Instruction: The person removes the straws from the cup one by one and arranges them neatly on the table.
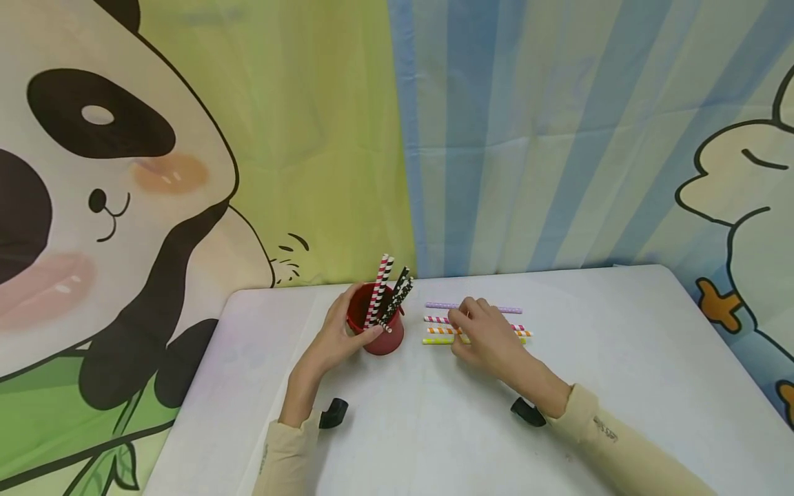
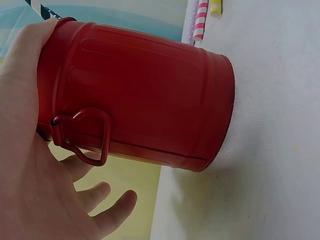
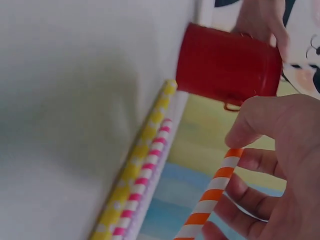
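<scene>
My left hand [image 1: 335, 339] grips a small red metal bucket [image 2: 145, 95] near its rim, thumb on the near side. The bucket tilts a little and has a wire handle loop [image 2: 105, 135] on its side. Red-striped, black-striped and black dotted paper straws [image 1: 376, 296] lean in it. To the right, my right hand [image 1: 486, 339] pinches an orange-and-white striped paper straw [image 3: 212, 192] near one end, between thumb and fingers. Below that straw, a yellow dotted straw [image 3: 132, 175], a pink-striped straw [image 3: 145, 175] and a lilac dotted straw [image 1: 505, 310] lie side by side on the table.
The white table [image 1: 620, 386] ends at the back against a printed curtain [image 1: 496, 138] with a panda on the left. A black curved piece [image 1: 333, 413] sits by the left wrist, and a similar piece [image 1: 528, 412] by the right.
</scene>
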`<action>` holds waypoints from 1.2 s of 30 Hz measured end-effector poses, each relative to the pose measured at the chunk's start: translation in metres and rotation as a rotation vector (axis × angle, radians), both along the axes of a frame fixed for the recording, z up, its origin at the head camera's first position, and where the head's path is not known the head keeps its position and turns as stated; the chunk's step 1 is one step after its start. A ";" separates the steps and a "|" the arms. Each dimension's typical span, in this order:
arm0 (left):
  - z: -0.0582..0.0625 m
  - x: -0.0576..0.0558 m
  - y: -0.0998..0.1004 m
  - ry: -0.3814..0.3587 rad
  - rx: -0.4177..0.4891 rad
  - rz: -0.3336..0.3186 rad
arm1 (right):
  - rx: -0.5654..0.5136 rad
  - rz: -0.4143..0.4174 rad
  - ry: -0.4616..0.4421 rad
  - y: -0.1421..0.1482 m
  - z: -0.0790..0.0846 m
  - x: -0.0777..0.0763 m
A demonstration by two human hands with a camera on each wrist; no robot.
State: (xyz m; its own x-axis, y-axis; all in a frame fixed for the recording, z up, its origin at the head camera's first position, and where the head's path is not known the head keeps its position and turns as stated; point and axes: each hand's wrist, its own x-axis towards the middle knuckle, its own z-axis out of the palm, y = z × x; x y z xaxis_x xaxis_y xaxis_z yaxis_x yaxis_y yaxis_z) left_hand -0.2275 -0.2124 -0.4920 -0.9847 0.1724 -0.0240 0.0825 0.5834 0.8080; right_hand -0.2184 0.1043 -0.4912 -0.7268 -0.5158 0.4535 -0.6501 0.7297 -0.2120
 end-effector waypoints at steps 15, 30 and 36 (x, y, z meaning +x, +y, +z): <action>0.001 0.000 0.000 0.002 0.016 -0.002 | 0.163 -0.051 0.008 -0.016 -0.027 0.032; -0.001 0.000 0.000 0.006 0.016 -0.002 | 0.184 -0.087 -0.013 -0.017 -0.034 0.031; -0.001 0.000 0.000 0.013 0.029 -0.005 | 0.202 -0.095 -0.026 -0.017 -0.034 0.031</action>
